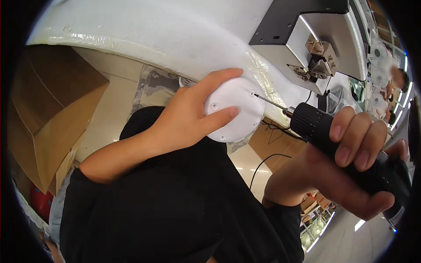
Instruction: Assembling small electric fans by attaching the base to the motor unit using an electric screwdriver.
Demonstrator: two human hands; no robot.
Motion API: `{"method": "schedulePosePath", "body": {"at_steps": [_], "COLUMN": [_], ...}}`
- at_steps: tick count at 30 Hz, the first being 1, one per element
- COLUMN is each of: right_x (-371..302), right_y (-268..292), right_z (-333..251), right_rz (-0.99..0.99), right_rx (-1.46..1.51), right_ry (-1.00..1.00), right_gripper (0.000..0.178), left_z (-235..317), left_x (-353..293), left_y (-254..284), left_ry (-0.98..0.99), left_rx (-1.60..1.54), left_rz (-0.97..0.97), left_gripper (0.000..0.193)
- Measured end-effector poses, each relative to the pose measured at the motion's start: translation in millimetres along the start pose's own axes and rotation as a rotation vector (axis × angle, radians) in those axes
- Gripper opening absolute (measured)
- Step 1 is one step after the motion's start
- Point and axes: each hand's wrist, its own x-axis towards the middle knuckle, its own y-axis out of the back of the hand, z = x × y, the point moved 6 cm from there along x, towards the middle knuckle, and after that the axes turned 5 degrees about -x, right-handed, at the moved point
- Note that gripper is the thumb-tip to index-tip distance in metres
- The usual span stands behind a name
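My left hand [188, 109] grips a round white plastic disc [245, 111] by its left side, with the thumb lying across its face. Several small screw holes sit around the disc's rim. In my right hand [357, 149] is a black electric screwdriver [311, 125], its fingers wrapped round the body. The thin metal bit [272, 102] slants up to the left, and its tip meets a hole near the disc's upper right rim. Whether a screw sits in that hole is too small to tell. The disc is held above my lap, at the near edge of the table.
A white table [175, 30] with film-wrapped edging runs across the top. On it at the right stands a metal machine [307, 44] with a latch-like mechanism. An open cardboard box [57, 105] is at left. Black cables [263, 166] hang below the table's edge. Other people [390, 90] are far right.
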Motion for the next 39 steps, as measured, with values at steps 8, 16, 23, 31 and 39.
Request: {"method": "schedulePosePath", "body": {"at_steps": [8, 16, 23, 31, 39], "right_x": [2.8, -0.9, -3.0, -2.1, -6.6], "right_y": [4.2, 0.2, -10.3, -13.7, -18.1], "right_z": [2.3, 7.3, 14.6, 18.9, 4.4], "right_rz": [-0.063, 0.008, -0.136, -0.227, -0.247], "right_rx": [-0.035, -0.053, -0.079, -0.152, -0.176], "right_ry": [-0.021, -0.035, -0.020, 0.010, 0.126], "right_gripper": [0.067, 0.064, 0.063, 0.061, 0.068], "left_z": [0.4, 3.9, -8.5, -21.4, -17.5], "left_x": [0.4, 1.0, -18.5, -33.0, -32.9], "left_y": [-0.6, -0.2, -0.3, -7.0, 2.9], "left_ry": [0.008, 0.002, -0.021, -0.021, -0.173], "left_rx": [0.007, 0.031, -0.055, -0.091, 0.131], "left_rz": [0.002, 0.017, 0.038, 0.009, -0.033], "left_gripper": [0.056, 0.054, 0.072, 0.090, 0.079]}}
